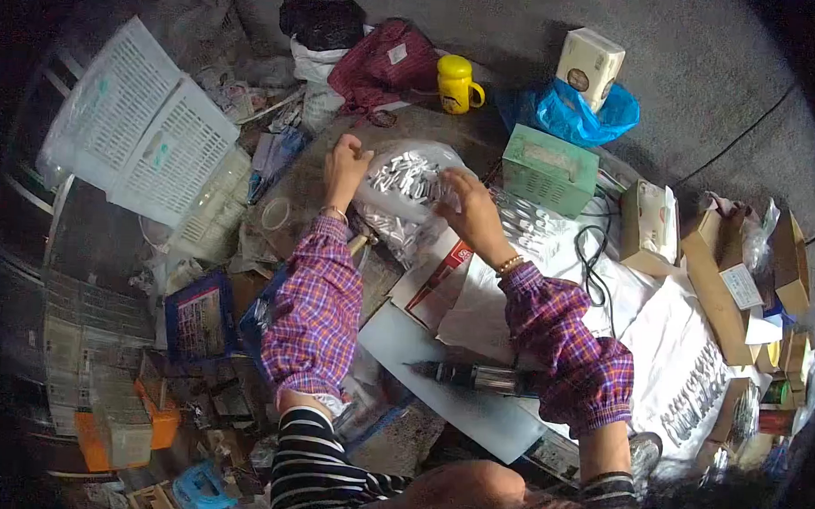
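A clear plastic bag full of small silvery metal pieces sits on the work table, its mouth spread wide. At the bag's left edge is my left hand, fingers bent and pinching the plastic. My right hand grips the opposite edge with curled fingers, the fingertips partly hidden behind the hand. More metal pieces show through the plastic in the bag's lower part. Right of the bag, similar shiny parts lie on a white cloth.
Behind stand a yellow lidded mug, a green metal box and a blue bag with a tissue pack. A dark cylindrical tool lies nearer me on a pale board. White baskets stand left, cardboard boxes right.
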A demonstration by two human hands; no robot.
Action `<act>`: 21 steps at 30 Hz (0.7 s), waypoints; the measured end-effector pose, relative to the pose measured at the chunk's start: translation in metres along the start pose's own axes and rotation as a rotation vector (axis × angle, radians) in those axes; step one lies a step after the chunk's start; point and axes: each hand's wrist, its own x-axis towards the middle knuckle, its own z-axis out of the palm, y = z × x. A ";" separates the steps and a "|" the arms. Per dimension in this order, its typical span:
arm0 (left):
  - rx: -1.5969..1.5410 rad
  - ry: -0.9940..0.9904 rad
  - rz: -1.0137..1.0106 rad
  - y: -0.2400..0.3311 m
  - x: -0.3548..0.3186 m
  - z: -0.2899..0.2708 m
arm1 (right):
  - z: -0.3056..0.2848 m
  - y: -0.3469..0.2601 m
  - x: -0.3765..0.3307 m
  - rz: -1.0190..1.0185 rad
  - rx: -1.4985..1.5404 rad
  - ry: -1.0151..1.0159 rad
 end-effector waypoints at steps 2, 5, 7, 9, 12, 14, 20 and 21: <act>0.208 0.314 0.433 0.021 -0.027 -0.018 | 0.003 -0.012 -0.004 -0.162 -0.330 0.007; -0.004 0.280 0.767 0.050 -0.041 -0.033 | 0.007 -0.021 -0.003 -0.303 -0.427 0.058; -0.167 0.024 0.719 0.054 -0.050 -0.034 | 0.017 -0.026 -0.003 -0.398 -0.484 0.114; -0.174 -0.035 0.662 0.049 -0.047 -0.031 | 0.020 -0.034 -0.004 -0.386 -0.424 0.053; -0.176 -0.072 0.578 0.031 -0.033 -0.028 | 0.016 -0.049 -0.007 -0.335 -0.317 -0.061; -0.287 -0.206 0.506 0.013 -0.021 -0.026 | 0.018 -0.048 -0.009 -0.341 -0.305 -0.094; -0.241 -0.184 0.609 0.050 -0.039 -0.021 | 0.013 -0.032 -0.007 -0.230 -0.251 -0.024; -0.182 -0.175 0.644 0.051 -0.036 -0.017 | 0.011 -0.033 -0.004 -0.208 -0.252 -0.006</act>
